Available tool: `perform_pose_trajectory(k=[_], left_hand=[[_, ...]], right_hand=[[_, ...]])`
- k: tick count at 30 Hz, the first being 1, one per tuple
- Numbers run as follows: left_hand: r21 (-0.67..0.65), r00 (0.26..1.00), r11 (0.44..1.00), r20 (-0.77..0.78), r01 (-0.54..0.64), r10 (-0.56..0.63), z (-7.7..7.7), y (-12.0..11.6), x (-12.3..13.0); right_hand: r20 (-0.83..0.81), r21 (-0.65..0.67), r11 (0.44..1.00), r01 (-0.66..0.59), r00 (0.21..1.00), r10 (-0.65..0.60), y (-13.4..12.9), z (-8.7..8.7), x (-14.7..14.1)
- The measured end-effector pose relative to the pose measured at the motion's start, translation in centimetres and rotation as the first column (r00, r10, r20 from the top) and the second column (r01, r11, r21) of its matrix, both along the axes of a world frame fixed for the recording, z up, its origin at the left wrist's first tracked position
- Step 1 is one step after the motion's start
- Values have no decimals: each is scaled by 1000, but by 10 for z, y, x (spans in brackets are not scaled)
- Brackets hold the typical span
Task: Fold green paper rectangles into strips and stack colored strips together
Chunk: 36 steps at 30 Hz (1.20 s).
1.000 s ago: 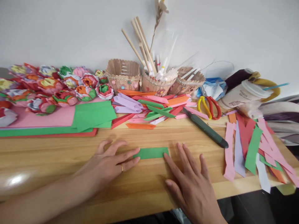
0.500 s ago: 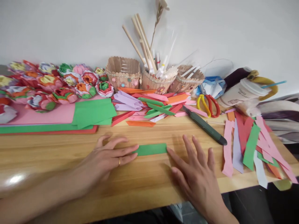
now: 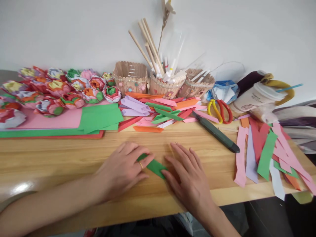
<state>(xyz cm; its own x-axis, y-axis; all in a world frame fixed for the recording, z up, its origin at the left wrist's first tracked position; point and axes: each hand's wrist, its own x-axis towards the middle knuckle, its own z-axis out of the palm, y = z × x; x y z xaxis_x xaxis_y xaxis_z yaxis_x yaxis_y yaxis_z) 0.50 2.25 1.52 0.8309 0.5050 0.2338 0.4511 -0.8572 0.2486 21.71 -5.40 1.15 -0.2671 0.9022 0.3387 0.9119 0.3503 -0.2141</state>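
A green paper strip (image 3: pixel 156 167) lies slantwise on the wooden table (image 3: pixel 81 154), between my two hands. My left hand (image 3: pixel 123 168) covers the strip's upper left end, with its fingers bent over the paper and a ring on one finger. At the lower right end, my right hand (image 3: pixel 189 174) touches the strip with its thumb, its other fingers stretched out above the table. Behind them lies a pile of folded paper pieces (image 3: pixel 137 105) in several colours.
Paper flowers (image 3: pixel 59 87) and green sheets (image 3: pixel 101 117) are at the left. Decorated baskets (image 3: pixel 130 79) stand by the wall. A dark green cutter (image 3: pixel 217 133), scissors (image 3: pixel 223 112), a cup (image 3: pixel 256 97) and loose strips (image 3: pixel 268 154) are at the right.
The green strip has turned from nearly level to slanting down to the right. My right hand has moved left, and my left hand has shifted right with its fingers more bent.
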Motion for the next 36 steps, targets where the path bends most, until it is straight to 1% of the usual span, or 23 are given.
perform_pose_trajectory(k=[2,5,6,8,11,13,15,17,18,20,22,24,26,28,30,32,34,36], left_hand=[[-7,999,1000,-36,27,-27,2,3,7],[-78,996,994,-30,78,-80,6,10,12],[-74,995,993,-17,96,-98,7,11,12],[-14,994,994,9,110,-110,6,13,11],[48,993,993,43,110,-112,-1,11,9],[-1,992,995,83,98,-98,-5,10,7],[-103,994,992,95,72,-62,-6,11,5],[-205,997,978,71,34,-20,-6,13,4],[-236,998,972,61,13,1,-5,14,4],[-260,999,965,41,-22,34,-4,17,4],[-210,998,977,41,-34,43,-3,18,3],[-66,997,998,80,-15,21,-2,17,1],[120,989,992,134,40,-56,-1,14,-3],[253,979,961,135,113,-150,0,9,-8],[298,976,941,94,162,-197,1,4,-14],[283,982,946,61,156,-180,1,-1,-19],[266,986,954,54,138,-157,0,-4,-23],[263,987,954,30,145,-159,-2,-6,-25]], right_hand=[[-46,-25,999,-26,999,25,0,1,1],[-118,-73,992,-99,989,90,-2,3,4],[-131,-91,988,-128,985,115,-2,4,6],[-136,-122,975,-185,976,168,-3,6,7],[-127,-147,955,-257,963,239,-3,7,8],[-144,-146,943,-300,949,279,-2,7,8],[-184,-135,933,-332,934,306,1,7,6],[-216,-100,932,-349,922,322,4,6,4],[-220,-78,932,-353,918,329,6,6,3],[-194,-36,930,-365,916,351,11,6,0],[-144,-10,923,-384,914,379,16,9,-3],[-83,13,918,-396,914,396,21,12,-5],[-26,23,921,-389,921,389,25,14,-8],[8,6,930,-366,930,366,28,16,-9],[9,-26,939,-343,939,343,31,17,-9],[-2,-51,940,-338,941,338,34,17,-9],[-17,-69,929,-364,931,364,36,17,-8],[-33,-79,909,-408,913,407,38,17,-7]])
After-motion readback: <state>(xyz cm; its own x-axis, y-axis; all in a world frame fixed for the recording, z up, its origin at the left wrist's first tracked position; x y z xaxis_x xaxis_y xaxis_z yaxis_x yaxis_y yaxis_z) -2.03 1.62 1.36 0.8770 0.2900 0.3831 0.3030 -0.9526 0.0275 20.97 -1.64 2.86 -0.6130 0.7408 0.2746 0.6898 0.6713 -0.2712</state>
